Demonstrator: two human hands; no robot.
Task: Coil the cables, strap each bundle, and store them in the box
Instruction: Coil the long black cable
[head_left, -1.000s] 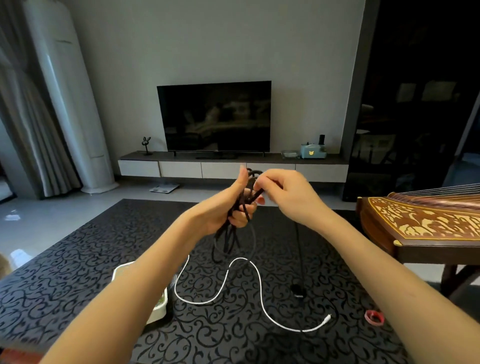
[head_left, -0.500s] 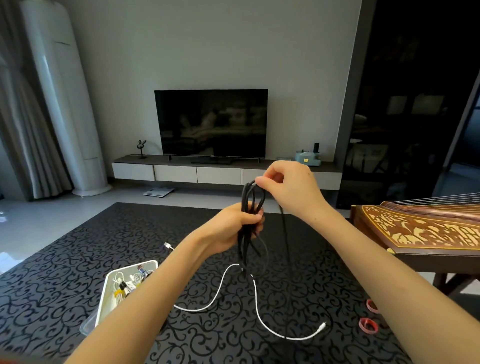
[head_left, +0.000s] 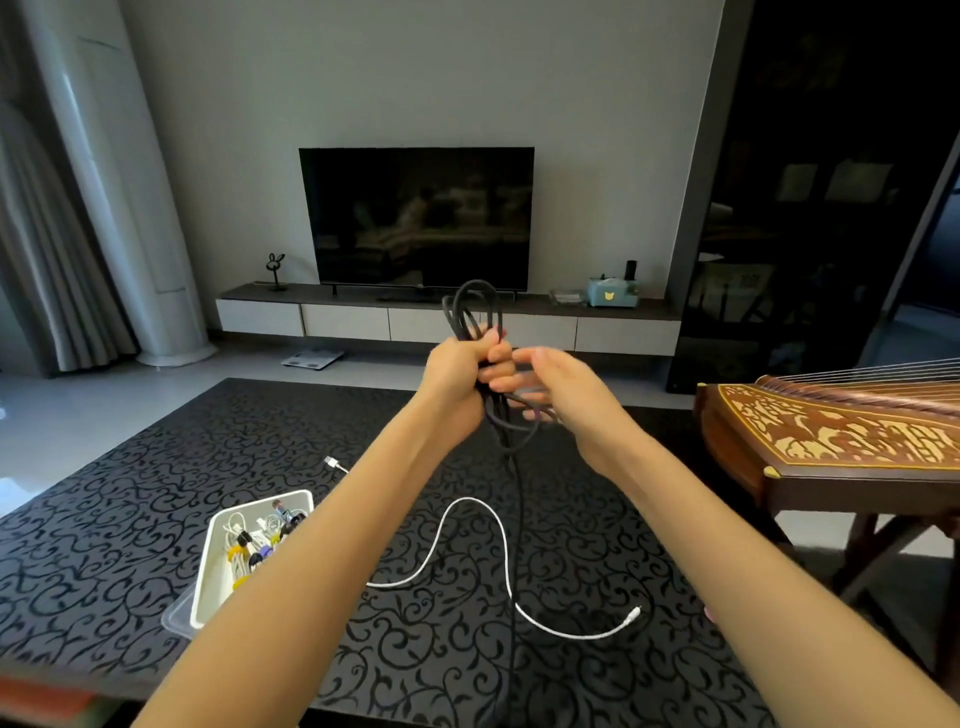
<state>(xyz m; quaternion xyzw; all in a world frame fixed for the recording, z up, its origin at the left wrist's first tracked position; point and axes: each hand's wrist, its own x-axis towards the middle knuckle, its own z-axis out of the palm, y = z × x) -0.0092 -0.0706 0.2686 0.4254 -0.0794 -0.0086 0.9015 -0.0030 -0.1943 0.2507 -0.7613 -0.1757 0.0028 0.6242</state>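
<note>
My left hand (head_left: 460, 376) is raised above the table and grips a black cable (head_left: 475, 306) gathered into long loops. The loops stick up above the fist and hang below it. Just right of it, my right hand (head_left: 556, 387) is blurred and holds a strand of the same cable low on the bundle. The cable's tail drops to the table. A loose white cable (head_left: 498, 530) snakes across the dark patterned table (head_left: 104, 519). A white box (head_left: 205, 561) with several strapped cable bundles sits left, partly behind my left forearm.
A carved wooden zither (head_left: 831, 431) on a stand is close on the right. A white plug end (head_left: 332, 462) lies beyond the box. A TV (head_left: 415, 218) and low cabinet stand against the far wall.
My right hand has dropped from the top of the loops to beside my left hand, drawing a strand across. The left hand has turned into a tight fist around the bundle.
</note>
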